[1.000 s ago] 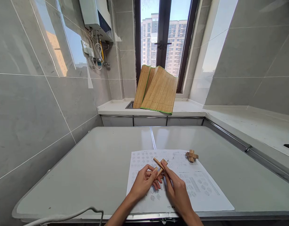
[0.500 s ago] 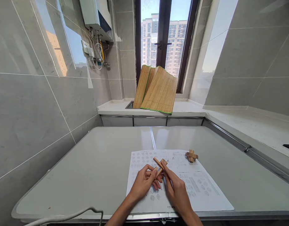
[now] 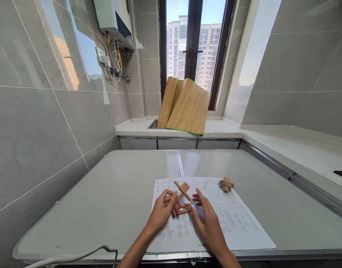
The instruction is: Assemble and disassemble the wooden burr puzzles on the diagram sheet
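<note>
My left hand is closed on a cross of two wooden puzzle sticks, held a little above a printed instruction sheet on the grey table. My right hand pinches another wooden stick between thumb and a lower finger, just below the cross, with the other fingers spread. An assembled wooden burr puzzle rests on the sheet's far right corner, apart from both hands.
Bamboo mats lean against the window on the white counter behind the table. A tiled wall runs along the left. A white cable lies at the table's near left edge.
My left hand moved slightly left and away with two crossed sticks. My right hand separated from them and now holds one stick lower, with fingers spread.
</note>
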`<action>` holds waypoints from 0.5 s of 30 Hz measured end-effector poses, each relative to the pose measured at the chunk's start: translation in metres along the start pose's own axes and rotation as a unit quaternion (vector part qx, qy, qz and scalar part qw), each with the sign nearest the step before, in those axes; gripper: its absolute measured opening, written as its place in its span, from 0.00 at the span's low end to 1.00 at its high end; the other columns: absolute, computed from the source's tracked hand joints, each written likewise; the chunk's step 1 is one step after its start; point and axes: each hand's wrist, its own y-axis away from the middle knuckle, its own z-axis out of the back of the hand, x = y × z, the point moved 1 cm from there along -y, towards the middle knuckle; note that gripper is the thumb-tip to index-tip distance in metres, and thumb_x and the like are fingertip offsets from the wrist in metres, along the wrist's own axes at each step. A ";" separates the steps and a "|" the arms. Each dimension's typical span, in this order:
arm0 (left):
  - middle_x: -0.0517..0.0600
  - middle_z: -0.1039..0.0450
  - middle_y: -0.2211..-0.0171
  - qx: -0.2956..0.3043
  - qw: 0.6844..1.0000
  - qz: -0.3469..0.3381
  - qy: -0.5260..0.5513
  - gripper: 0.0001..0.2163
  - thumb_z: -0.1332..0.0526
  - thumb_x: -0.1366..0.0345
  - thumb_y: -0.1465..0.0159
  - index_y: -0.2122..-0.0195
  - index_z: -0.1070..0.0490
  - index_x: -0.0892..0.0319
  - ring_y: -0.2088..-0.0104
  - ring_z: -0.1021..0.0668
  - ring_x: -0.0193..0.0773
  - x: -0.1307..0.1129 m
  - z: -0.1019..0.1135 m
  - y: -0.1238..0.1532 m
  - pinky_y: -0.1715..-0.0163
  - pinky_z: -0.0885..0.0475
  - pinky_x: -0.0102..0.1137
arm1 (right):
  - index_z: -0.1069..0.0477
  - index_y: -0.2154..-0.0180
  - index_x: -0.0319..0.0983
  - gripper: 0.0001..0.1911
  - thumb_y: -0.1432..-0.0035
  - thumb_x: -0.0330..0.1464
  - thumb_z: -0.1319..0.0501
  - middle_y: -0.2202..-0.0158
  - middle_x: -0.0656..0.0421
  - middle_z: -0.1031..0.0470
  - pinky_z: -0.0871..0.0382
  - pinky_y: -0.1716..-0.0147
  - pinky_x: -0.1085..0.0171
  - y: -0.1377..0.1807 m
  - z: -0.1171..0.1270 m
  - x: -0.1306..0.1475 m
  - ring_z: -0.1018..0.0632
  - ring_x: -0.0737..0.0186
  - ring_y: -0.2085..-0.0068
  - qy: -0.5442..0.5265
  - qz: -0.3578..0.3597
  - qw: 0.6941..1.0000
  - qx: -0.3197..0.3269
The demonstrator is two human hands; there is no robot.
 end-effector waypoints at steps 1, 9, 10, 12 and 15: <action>0.48 0.24 0.72 -0.014 1.000 -0.004 -0.005 0.18 0.39 0.46 0.34 0.63 0.38 0.56 0.77 0.22 0.35 -0.001 0.005 -0.001 0.77 0.30 0.27 | 0.44 0.33 0.48 0.26 0.30 0.40 0.46 0.44 0.52 0.27 0.24 0.48 0.51 0.000 -0.001 -0.001 0.24 0.50 0.45 0.009 0.004 1.000 0.006; 0.45 0.27 0.72 -0.058 0.996 -0.036 -0.064 0.17 0.42 0.47 0.32 0.60 0.33 0.57 0.75 0.24 0.34 -0.006 0.024 0.002 0.74 0.31 0.27 | 0.29 0.46 0.47 0.14 0.32 0.38 0.43 0.51 0.52 0.25 0.27 0.49 0.46 0.002 -0.005 -0.006 0.26 0.47 0.47 0.050 0.029 0.995 0.082; 0.45 0.27 0.72 -0.061 0.995 -0.039 -0.067 0.16 0.42 0.48 0.31 0.60 0.33 0.58 0.75 0.24 0.34 -0.007 0.023 0.003 0.74 0.31 0.27 | 0.29 0.47 0.47 0.14 0.32 0.38 0.43 0.52 0.52 0.25 0.26 0.50 0.47 0.001 -0.004 -0.006 0.26 0.47 0.49 0.047 0.025 0.995 0.081; 0.46 0.27 0.72 -0.061 0.995 -0.043 -0.069 0.16 0.42 0.48 0.31 0.59 0.32 0.58 0.75 0.24 0.34 -0.008 0.023 0.004 0.74 0.31 0.27 | 0.28 0.49 0.47 0.13 0.32 0.39 0.44 0.55 0.52 0.25 0.26 0.53 0.48 0.000 -0.004 -0.005 0.25 0.47 0.51 0.037 0.018 0.996 0.081; 0.47 0.26 0.72 -0.059 0.995 -0.047 -0.072 0.16 0.41 0.48 0.32 0.59 0.30 0.59 0.75 0.24 0.34 -0.010 0.022 0.006 0.75 0.31 0.27 | 0.25 0.55 0.46 0.13 0.30 0.41 0.46 0.59 0.53 0.25 0.26 0.57 0.50 -0.001 -0.004 -0.003 0.24 0.48 0.55 0.023 0.008 0.996 0.084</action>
